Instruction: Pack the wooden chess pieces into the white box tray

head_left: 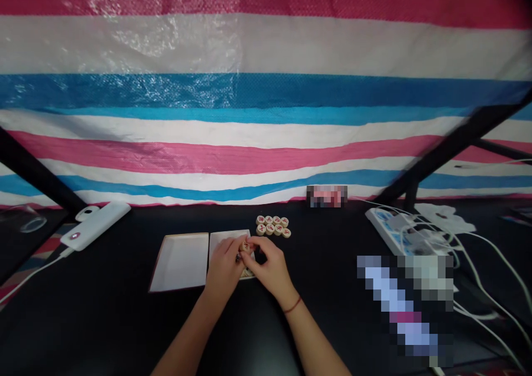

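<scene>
My left hand (pixel 223 268) and my right hand (pixel 269 268) meet over the right half of an open white box (pixel 180 260) on the black table. Between their fingertips they pinch a round wooden game piece (pixel 246 247) with a red mark. Both hands are closed in a pinch. Just beyond them, several similar round pieces (pixel 273 225) lie in two rows on the table. My right wrist wears a thin red string. What lies in the box under my hands is mostly hidden.
A white power bank (pixel 97 225) with a cable lies at the left. A white power strip (pixel 401 233) with plugs and trailing cables sits at the right. A striped pink, white and blue tarp (pixel 266 115) hangs behind the table. Black frame bars slant on both sides.
</scene>
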{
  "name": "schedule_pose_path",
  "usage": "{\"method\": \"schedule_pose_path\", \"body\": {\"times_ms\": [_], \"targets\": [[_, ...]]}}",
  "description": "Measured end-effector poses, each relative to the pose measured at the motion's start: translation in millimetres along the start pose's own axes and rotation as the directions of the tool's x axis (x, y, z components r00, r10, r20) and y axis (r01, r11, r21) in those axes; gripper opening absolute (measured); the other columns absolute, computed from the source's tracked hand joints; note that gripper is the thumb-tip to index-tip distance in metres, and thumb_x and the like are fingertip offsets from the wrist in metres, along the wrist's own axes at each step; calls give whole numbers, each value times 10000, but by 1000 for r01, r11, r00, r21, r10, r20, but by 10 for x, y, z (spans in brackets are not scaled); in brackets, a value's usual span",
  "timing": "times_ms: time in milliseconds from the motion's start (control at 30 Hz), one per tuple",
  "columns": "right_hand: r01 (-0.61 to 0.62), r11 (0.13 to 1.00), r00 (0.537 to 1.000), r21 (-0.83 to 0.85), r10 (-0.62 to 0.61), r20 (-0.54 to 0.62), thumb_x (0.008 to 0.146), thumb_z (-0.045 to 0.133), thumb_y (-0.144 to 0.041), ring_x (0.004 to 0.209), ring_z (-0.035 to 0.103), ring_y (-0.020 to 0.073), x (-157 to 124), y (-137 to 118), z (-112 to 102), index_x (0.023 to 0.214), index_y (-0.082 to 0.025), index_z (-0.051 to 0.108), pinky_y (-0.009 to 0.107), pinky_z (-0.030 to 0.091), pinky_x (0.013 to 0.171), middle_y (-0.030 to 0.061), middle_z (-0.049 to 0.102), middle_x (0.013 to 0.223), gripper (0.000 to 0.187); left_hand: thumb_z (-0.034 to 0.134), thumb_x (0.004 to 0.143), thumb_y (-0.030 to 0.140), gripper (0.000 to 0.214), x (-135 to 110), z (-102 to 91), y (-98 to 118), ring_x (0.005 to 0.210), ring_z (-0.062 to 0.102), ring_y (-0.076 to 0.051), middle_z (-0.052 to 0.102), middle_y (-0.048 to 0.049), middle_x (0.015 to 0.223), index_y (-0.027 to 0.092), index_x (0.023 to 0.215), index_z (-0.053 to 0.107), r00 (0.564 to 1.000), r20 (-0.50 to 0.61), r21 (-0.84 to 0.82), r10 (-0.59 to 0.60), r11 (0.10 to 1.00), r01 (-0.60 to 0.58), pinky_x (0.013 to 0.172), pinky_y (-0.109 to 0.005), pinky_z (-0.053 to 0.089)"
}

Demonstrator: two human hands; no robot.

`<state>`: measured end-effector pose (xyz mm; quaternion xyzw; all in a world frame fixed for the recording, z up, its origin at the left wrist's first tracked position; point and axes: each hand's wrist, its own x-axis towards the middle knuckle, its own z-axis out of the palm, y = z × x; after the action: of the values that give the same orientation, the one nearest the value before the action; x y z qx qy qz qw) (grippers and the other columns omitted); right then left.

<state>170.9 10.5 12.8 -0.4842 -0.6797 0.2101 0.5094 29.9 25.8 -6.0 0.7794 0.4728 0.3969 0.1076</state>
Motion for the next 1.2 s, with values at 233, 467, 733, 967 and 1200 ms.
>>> {"method": "schedule_pose_path", "body": {"times_ms": [233, 467, 733, 967, 1200], "targets": [[-118, 987, 977, -109, 96, -192, 822, 581, -289, 864, 625, 194, 40, 214, -183, 964, -201, 662, 320, 496, 783, 60, 691, 945, 186, 579, 869, 244, 398, 7, -22, 36, 951, 618, -241, 680, -78, 1037, 215, 1264, 543, 998, 43, 67, 37, 997, -40, 850, -391, 492], [-418, 815, 891, -400, 283, -356, 761, 533, -328, 885, 603, 266, 21, 762, -549, 969, -169, 653, 392, 461, 819, 108, 690, 920, 287, 511, 897, 220, 205, 64, -117, -34, 901, 627, -224, 689, -66, 978, 206, 1041, 656, 1000, 22, 88, -10, 996, 8, 819, -366, 486], [-437, 794, 889, -423, 309, -338, 779, 505, -349, 864, 607, 259, -7, 835, -504, 909, -194, 649, 368, 450, 799, 87, 690, 888, 248, 500, 899, 207, 189, 65, -125, -53, 867, 634, -217, 696, -60, 936, 200, 993, 663, 999, 40, 89, -20, 996, 16, 787, -358, 483], [-409, 806, 902, -428, 284, -326, 763, 505, -317, 854, 591, 253, -16, 891, -522, 891, -197, 620, 370, 446, 808, 80, 686, 894, 210, 495, 902, 212, 190, 64, -122, -73, 873, 635, -215, 698, -56, 930, 203, 993, 662, 998, 50, 100, -29, 995, 24, 781, -358, 485], [-450, 792, 879, -414, 310, -362, 752, 541, -334, 873, 586, 254, -17, 924, -486, 926, -198, 587, 365, 442, 804, 87, 670, 899, 226, 490, 894, 202, 201, 57, -103, -59, 841, 636, -204, 698, -46, 899, 209, 1007, 657, 998, 53, 94, -29, 995, 24, 776, -346, 490]]}}
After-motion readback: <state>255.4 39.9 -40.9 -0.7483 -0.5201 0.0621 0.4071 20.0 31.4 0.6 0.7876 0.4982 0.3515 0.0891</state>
